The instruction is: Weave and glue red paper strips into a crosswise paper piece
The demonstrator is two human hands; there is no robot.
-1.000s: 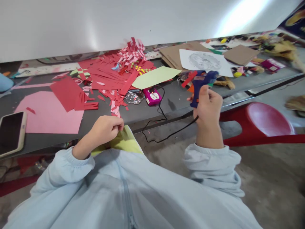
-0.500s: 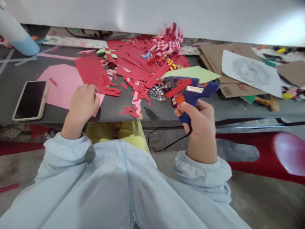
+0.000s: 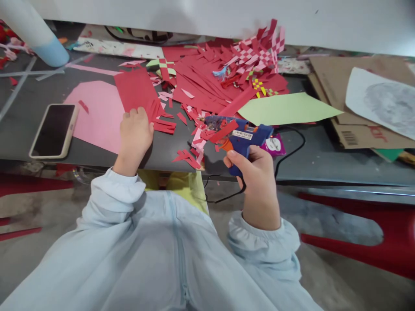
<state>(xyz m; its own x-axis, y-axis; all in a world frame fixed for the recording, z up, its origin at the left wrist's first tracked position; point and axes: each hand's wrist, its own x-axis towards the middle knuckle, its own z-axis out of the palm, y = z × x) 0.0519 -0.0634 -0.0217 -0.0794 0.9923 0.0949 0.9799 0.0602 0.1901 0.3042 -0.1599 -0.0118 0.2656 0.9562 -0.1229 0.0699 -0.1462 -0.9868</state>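
Observation:
My right hand [image 3: 257, 172] grips a blue hot glue gun [image 3: 254, 136] by its handle, with a finger by the orange trigger. Its nozzle points left above the paper scraps. A red paper strip [image 3: 223, 131] lies across the gun's barrel. My left hand [image 3: 135, 134] is curled, knuckles up, over the lower edges of a pink paper sheet [image 3: 97, 116] and a red paper sheet [image 3: 134, 88] cut into strips at one end. Its fingertips are hidden, so what they hold cannot be seen. Cut red strips [image 3: 164, 126] lie just right of it.
A phone [image 3: 53, 129] lies at left, near a white and blue bottle [image 3: 52, 49]. Woven red and pink paper [image 3: 249, 56] is heaped at the back. Pale green paper [image 3: 288, 108], a pink packet [image 3: 275, 145], cardboard [image 3: 353, 134] and a black cord [image 3: 303, 138] are at right.
The glue gun in my right hand has moved left, its nozzle now over the red and pink scraps. The pink packet has come into sight behind it. My left hand stays curled by the paper sheets.

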